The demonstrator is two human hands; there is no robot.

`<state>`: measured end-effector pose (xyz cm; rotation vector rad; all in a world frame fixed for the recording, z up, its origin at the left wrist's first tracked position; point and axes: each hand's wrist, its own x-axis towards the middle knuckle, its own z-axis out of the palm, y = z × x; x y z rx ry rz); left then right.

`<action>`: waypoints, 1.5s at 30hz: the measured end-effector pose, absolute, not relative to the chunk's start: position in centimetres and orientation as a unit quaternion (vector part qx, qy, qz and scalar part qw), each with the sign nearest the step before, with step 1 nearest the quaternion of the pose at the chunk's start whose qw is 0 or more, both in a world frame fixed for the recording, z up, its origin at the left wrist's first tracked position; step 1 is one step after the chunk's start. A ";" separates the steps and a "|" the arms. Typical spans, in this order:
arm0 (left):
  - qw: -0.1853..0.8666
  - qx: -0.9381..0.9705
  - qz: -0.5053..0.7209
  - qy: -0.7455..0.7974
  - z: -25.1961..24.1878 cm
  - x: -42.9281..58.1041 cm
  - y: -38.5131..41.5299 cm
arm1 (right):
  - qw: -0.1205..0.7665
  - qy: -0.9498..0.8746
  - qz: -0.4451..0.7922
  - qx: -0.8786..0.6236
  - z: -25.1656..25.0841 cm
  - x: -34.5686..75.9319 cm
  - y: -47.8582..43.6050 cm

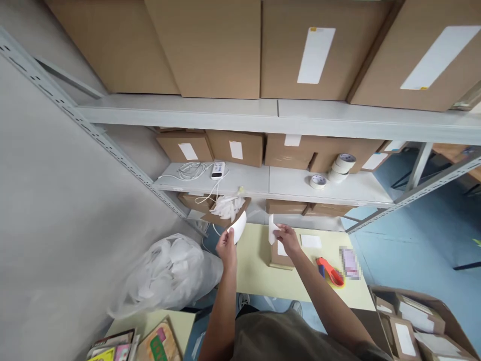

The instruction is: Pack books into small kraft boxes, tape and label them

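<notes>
At the lower centre of the frame, a curled white sheet (238, 228) is pinched at its lower edge by the left hand (226, 245), above the counter (253, 273). A narrower white slip (271, 229) is held upright by the right hand (288, 239); whether the box below is touched by it cannot be told. That small cardboard box (280, 259) is set on the counter. To its right, 1 white card (311, 241) and 1 red-orange tape dispenser (332, 273) are laid. Near the left hand, an open carton (214, 219) is filled with crumpled white strips (227, 206). At the lower left, a stuffed translucent bag (169, 273) is seen.
</notes>
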<state>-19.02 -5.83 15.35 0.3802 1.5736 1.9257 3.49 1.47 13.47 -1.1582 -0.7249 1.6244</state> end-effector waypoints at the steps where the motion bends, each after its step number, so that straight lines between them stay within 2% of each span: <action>1: 0.303 0.144 0.727 0.599 15.2 -20.0 -6.0 | 0.467 -0.306 0.680 -0.475 12.5 0.9 2.4; 8: 0.265 0.184 0.711 0.625 14.8 -27.0 -7.5 | 0.399 -0.348 0.666 -0.526 8.2 -15.3 11.5; 12: 0.265 0.188 0.706 0.629 14.2 -29.4 -7.9 | 0.401 -0.368 0.628 -0.556 7.6 -20.9 15.8; 15: 0.269 0.197 0.692 0.640 13.3 -30.2 -7.7 | 0.418 -0.397 0.583 -0.573 7.2 -21.9 15.7; 19: 0.255 0.251 0.660 0.660 11.9 -30.2 -7.0 | 0.434 -0.463 0.546 -0.547 6.7 -19.2 10.0; 24: 0.204 0.474 0.581 0.630 11.0 -27.6 -5.5 | 0.363 -0.478 0.630 -0.493 7.9 -12.6 0.1; 27: 0.187 0.610 0.513 0.574 10.9 -24.4 -4.8 | 0.396 -0.423 0.644 -0.500 9.7 -9.0 -3.4; 31: 0.215 0.715 0.430 0.508 10.0 -18.9 -4.9 | 0.460 -0.366 0.587 -0.557 11.1 -4.0 -4.4; 34: 0.303 0.673 0.448 0.504 8.3 -14.8 -5.5 | 0.467 -0.324 0.575 -0.588 10.8 0.1 -4.1; 39: 0.502 0.408 0.522 0.556 5.4 -9.5 -5.5 | 0.430 -0.333 0.608 -0.578 8.6 5.1 -3.8; 41: 0.515 0.385 0.517 0.564 4.6 -8.3 -5.0 | 0.417 -0.346 0.612 -0.576 7.1 6.4 -3.6; 45: 0.461 0.384 0.490 0.632 2.9 -7.0 -4.4 | 0.355 -0.412 0.575 -0.611 3.4 8.1 -2.7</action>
